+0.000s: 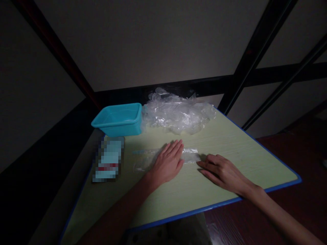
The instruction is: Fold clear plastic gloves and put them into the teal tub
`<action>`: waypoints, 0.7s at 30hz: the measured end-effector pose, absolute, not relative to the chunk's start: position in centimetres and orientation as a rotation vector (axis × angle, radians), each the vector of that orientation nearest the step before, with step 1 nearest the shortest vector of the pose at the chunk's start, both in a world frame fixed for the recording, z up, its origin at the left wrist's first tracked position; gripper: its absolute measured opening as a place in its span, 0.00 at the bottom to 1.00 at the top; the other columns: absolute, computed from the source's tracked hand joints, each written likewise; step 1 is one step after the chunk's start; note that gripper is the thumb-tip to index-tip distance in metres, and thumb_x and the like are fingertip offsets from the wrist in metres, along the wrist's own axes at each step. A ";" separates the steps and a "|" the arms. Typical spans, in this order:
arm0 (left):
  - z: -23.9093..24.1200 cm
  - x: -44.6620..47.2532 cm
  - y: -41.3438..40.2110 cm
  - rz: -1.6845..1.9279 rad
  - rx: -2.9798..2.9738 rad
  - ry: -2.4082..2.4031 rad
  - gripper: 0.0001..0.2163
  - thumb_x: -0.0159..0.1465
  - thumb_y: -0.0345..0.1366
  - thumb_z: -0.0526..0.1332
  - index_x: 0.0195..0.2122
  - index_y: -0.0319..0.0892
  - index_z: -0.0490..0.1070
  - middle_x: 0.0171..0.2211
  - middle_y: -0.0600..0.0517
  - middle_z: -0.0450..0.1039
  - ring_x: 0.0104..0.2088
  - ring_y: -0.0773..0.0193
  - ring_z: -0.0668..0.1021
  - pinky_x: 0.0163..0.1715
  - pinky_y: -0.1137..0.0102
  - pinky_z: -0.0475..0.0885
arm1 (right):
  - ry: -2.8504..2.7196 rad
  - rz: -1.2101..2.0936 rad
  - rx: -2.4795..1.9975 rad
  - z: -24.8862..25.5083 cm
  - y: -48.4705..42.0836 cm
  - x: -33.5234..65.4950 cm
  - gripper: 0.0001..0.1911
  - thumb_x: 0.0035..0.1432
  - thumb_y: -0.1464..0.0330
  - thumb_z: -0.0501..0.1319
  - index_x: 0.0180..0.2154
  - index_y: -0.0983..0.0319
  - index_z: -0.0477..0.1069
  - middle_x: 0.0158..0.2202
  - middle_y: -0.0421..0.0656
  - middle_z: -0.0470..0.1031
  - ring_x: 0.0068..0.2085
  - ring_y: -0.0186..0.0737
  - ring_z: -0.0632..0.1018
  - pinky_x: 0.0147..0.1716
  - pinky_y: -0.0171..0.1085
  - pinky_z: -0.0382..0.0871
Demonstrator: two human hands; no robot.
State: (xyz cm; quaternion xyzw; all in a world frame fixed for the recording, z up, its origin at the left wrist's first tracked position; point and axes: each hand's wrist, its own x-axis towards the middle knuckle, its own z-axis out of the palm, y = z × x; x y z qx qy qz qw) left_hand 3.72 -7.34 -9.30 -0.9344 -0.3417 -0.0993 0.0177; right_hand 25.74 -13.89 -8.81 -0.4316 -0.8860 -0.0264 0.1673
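The left hand lies palm down on a flattened strip of clear plastic film, its fingers straight and close together, the thumb a little apart. The strip runs beneath these fingers and shows on both sides of them, lying lengthwise on the table.

The right hand rests at the strip's right end, its fingers bent and index fingertip beside that end; whether index and thumb pinch the film, I cannot tell.

Beyond the left fingers, toward the panelled wall, a loose, crumpled heap of clear plastic bags spreads over the table's far end. A turquoise plastic bin stands beyond and left of the left fingers, just beside the heap. Nearer, left of those fingers, a pixelated pale-blue item lies near the table's blue edge.
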 end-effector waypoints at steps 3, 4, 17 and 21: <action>-9.7 3.7 -7.5 -0.171 -2.937 -1.095 0.25 0.68 0.40 0.44 0.63 0.32 0.48 0.65 0.44 0.46 0.64 0.58 0.52 0.62 0.61 0.51 | -2.515 -0.094 -1.225 -8.9 -13.9 25.8 0.20 0.66 0.64 0.46 0.43 0.66 0.74 0.28 0.46 0.70 0.30 0.39 0.71 0.30 0.38 0.65; -9.8 3.7 -7.5 -0.144 -2.943 -1.104 0.25 0.68 0.40 0.44 0.63 0.32 0.48 0.65 0.44 0.45 0.65 0.58 0.52 0.62 0.61 0.51 | -2.515 -0.103 -1.227 -9.0 -13.9 26.0 0.20 0.66 0.64 0.46 0.43 0.66 0.74 0.28 0.46 0.70 0.30 0.39 0.72 0.29 0.38 0.65; -9.8 3.7 -7.5 -0.077 -2.941 -1.095 0.25 0.67 0.40 0.44 0.63 0.34 0.47 0.65 0.42 0.46 0.65 0.57 0.50 0.61 0.60 0.50 | -2.138 -0.009 -1.525 -8.0 -14.1 20.7 0.27 0.64 0.59 0.46 0.56 0.71 0.63 0.51 0.59 0.70 0.50 0.51 0.73 0.47 0.49 0.69; -10.3 3.6 -7.3 -0.075 -2.970 -1.047 0.26 0.65 0.38 0.49 0.63 0.35 0.48 0.64 0.41 0.48 0.63 0.56 0.55 0.60 0.61 0.51 | -2.257 0.113 -1.476 -9.6 -12.5 15.8 0.37 0.63 0.53 0.45 0.62 0.76 0.50 0.62 0.63 0.54 0.63 0.57 0.54 0.56 0.54 0.59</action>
